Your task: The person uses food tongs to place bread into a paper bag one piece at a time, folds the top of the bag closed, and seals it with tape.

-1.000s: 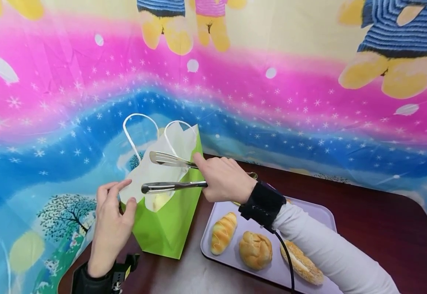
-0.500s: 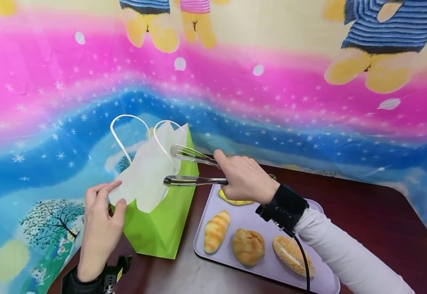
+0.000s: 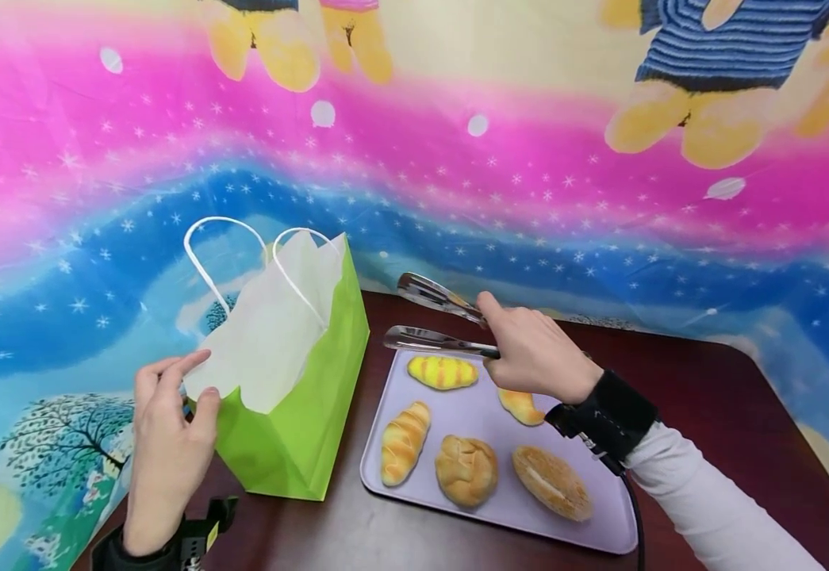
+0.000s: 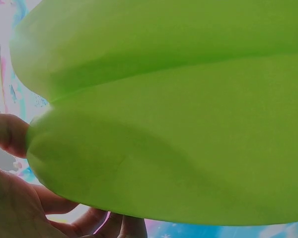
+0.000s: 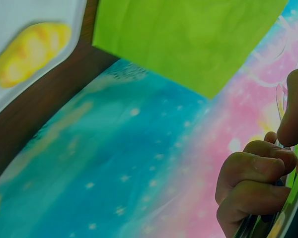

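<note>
At 8 o'clock in the head view, an upright lime-green paper bag with a white inner face [image 3: 278, 452] stands on a glossy, dark reddish-brown bench [image 3: 328, 531]; its inner floor is out of sight. The bare left hand [image 3: 171, 432] holds the bag's 8 o'clock corner, thumb on one side and fingers on the other. These fingers are partly hidden behind the bag in the left wrist view, which soft-edged green paper mostly fills.

At 4 o'clock, the bare right hand [image 3: 539, 349] grips slim, shiny metal tongs [image 3: 435, 341], their arms spread apart; the hand conceals the rear section. The right wrist view cuts off most of the tongs.

Well apart from the bag, at its 3 o'clock, lies a rectangular pale lilac tray [image 3: 607, 530]. Positions from tray centre: a yellow oval striped bread [image 3: 443, 372] at 11 o'clock; a ridged golden spiral roll [image 3: 405, 444] at 9; a curved golden croissant [image 3: 521, 406] at 1, partly covered by the hand; a lumpy, folded round bun [image 3: 466, 470] at 8; a rough, crumb-coated split loaf [image 3: 552, 482] at 4.

A printed fabric backdrop [image 3: 414, 174] spans behind, its figures cropped at 12 o'clock.
</note>
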{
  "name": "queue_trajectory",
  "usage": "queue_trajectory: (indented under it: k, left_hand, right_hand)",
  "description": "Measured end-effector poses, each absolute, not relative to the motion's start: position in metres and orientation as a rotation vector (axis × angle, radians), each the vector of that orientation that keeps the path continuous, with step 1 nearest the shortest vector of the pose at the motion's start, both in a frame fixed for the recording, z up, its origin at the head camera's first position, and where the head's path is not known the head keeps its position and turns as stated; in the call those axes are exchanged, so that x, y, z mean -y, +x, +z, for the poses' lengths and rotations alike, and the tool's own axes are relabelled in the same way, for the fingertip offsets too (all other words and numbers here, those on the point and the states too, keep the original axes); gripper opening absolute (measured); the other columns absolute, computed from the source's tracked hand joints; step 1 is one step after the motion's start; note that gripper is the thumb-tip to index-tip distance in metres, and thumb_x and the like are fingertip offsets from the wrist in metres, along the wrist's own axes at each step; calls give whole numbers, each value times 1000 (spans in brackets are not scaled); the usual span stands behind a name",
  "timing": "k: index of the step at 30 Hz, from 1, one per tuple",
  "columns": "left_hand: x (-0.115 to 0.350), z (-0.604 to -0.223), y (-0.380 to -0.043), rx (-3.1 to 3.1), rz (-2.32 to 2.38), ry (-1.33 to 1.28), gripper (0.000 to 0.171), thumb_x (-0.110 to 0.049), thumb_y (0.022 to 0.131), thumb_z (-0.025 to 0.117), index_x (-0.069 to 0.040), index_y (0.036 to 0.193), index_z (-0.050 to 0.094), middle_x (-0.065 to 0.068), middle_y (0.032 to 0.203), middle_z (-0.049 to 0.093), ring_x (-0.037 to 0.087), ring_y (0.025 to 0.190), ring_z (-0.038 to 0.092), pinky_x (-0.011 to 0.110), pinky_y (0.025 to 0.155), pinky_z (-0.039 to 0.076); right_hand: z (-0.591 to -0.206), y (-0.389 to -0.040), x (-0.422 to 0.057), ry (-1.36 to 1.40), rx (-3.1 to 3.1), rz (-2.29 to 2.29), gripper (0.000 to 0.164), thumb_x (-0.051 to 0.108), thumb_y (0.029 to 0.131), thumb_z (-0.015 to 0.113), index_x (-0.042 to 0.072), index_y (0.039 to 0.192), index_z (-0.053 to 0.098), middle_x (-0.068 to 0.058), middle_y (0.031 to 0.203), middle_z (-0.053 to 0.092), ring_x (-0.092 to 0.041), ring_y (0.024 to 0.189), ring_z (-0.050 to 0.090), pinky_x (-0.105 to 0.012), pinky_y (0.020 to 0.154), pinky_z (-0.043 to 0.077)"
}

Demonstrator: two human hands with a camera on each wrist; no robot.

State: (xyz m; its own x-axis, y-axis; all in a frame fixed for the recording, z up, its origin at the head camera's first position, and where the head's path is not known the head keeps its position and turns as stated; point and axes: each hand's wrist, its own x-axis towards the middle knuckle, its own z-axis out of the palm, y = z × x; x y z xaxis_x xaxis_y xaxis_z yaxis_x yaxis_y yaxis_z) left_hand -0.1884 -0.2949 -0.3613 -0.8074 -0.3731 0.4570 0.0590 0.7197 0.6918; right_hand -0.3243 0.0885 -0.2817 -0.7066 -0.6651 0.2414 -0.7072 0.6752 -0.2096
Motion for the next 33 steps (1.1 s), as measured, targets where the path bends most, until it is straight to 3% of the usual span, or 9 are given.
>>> queue_trajectory:
  k: [4, 5, 12, 20, 24, 28, 33]
  left_hand:
    - [346, -430, -216, 2292, -865, 190, 47, -26, 101, 49, -29, 148, 44, -2, 152, 24, 21, 101, 29, 39, 83, 12]
    - [347, -429, -216, 2296, -868, 196, 47, -26, 101, 49, -29, 148, 44, -2, 152, 24, 21, 103, 29, 39, 83, 12]
    - [272, -332, -176, 2348, -984, 275, 44, -5, 97, 43, 5, 140, 47, 27, 137, 29, 31, 92, 31, 42, 74, 19]
    - [273, -330, -173, 2369, -990, 304, 45, -4, 96, 42, 4, 141, 47, 26, 138, 28, 33, 95, 34, 44, 72, 21]
    - [272, -329, -173, 2378, -986, 325, 46, -3, 97, 42, 4, 142, 46, 26, 139, 28, 35, 99, 35, 44, 73, 21]
    - [271, -328, -173, 2380, -981, 341, 45, -3, 97, 43, 5, 141, 46, 25, 139, 28, 36, 101, 34, 45, 75, 23]
    - [269, -327, -173, 2371, -986, 354, 45, -2, 96, 43, 5, 140, 47, 25, 138, 29, 36, 102, 34, 45, 76, 24]
  right_hand:
    - [-289, -323, -104, 1072, 2758, 424, 37, 1, 70, 60, 10, 99, 39, 5, 56, 21, -10, 47, 18, -29, 48, 15]
    - [-290, -323, -106, 1061, 2762, 420, 36, 1, 70, 60, 10, 99, 39, 5, 56, 22, -10, 47, 18, -29, 48, 15]
    - [-304, -317, -122, 1000, 2786, 411, 36, 2, 69, 60, 10, 98, 40, 6, 58, 21, -9, 49, 17, -28, 49, 14]
    - [-325, -307, -143, 942, 2803, 433, 38, 1, 69, 63, 10, 96, 37, 7, 59, 21, -7, 50, 18, -27, 49, 16]
    - [-337, -300, -156, 892, 2845, 452, 39, 0, 69, 64, 9, 98, 39, 7, 56, 32, -8, 47, 24, -26, 47, 20]
    - [-350, -295, -168, 837, 2894, 451, 39, 0, 71, 65, 9, 101, 43, 4, 64, 49, -10, 49, 34, -27, 47, 28]
    - [-364, -289, -180, 749, 2963, 431, 38, 3, 71, 68, 8, 103, 46, 4, 69, 52, -11, 50, 38, -28, 46, 32]
